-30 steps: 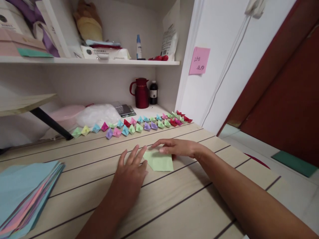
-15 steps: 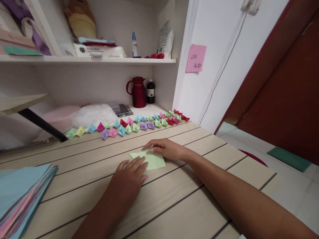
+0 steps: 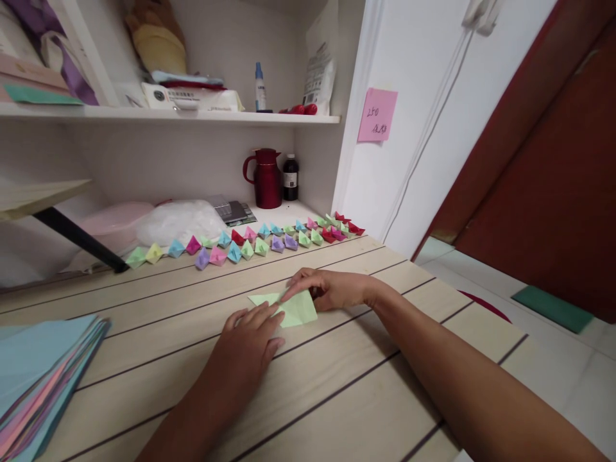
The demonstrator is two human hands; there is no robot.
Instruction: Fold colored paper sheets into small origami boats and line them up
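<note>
Both hands, left hand (image 3: pixel 248 346) and right hand (image 3: pixel 332 289), flat on green paper (image 3: pixel 298 310); pink note (image 3: pixel 377 115) marked "250".

white wall (image 3: pixel 423 83) | dark red door (image 3: pixel 553 192) | white shelf (image 3: pixel 168 115) | pale tiled floor (image 3: pixel 568 366)

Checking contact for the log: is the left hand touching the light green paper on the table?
Touching. The head view shows the left hand lying flat with its fingertips on the near edge of the light green paper, with no gap between them.
</note>
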